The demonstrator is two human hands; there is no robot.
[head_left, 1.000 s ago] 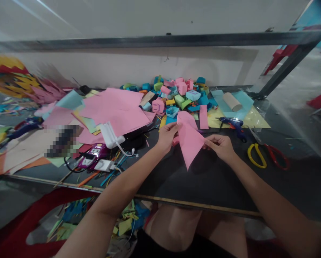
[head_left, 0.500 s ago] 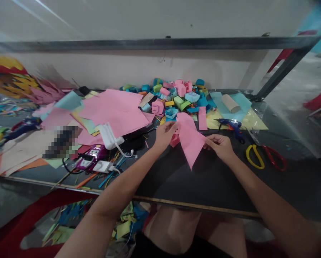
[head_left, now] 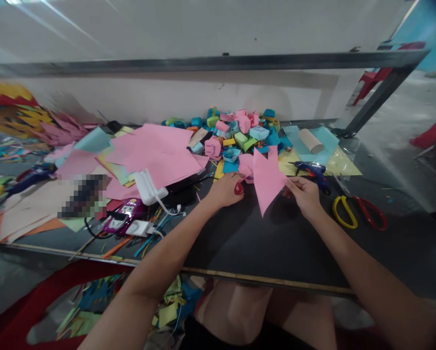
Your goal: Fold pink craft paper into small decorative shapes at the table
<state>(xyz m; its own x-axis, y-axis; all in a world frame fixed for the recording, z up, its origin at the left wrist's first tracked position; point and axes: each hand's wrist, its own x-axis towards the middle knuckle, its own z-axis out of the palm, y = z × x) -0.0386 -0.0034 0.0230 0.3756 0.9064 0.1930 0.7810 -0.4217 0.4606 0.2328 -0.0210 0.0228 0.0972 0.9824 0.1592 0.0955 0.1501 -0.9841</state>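
Hanging over the dark table [head_left: 261, 253], a cut piece of pink paper [head_left: 269, 180] is pinched at its right edge by the right hand [head_left: 303, 194]. Its long axis runs nearly upright in view, one sharp corner pointing down toward the near edge of the table and another pointing up at its left side. The left hand [head_left: 225, 190] has curled fingers near a small red piece [head_left: 238, 188] and just in front of a second pink piece [head_left: 246, 165]; whether it grips either, I cannot tell. A pink strip [head_left: 272, 151] is partly hidden behind the held paper. Directly beyond, a heap of folded paper shapes [head_left: 244, 125] crowds the back of the table. Behind the right hand lies a blue glue gun [head_left: 314, 170], and to that hand's right are scissors [head_left: 344, 212] with one yellow and one red handle; both are close to it. Farther back, a cardboard tube [head_left: 311, 141] rests on a light blue sheet [head_left: 325, 154]. On the left, large pink sheets [head_left: 155, 148] overlap, with a white plastic block [head_left: 147, 187] near their front edge, and a purple device [head_left: 125, 214] and thin paper strips [head_left: 150, 245] nearer the person. Past the table, a grey metal bar [head_left: 203, 63] runs across.
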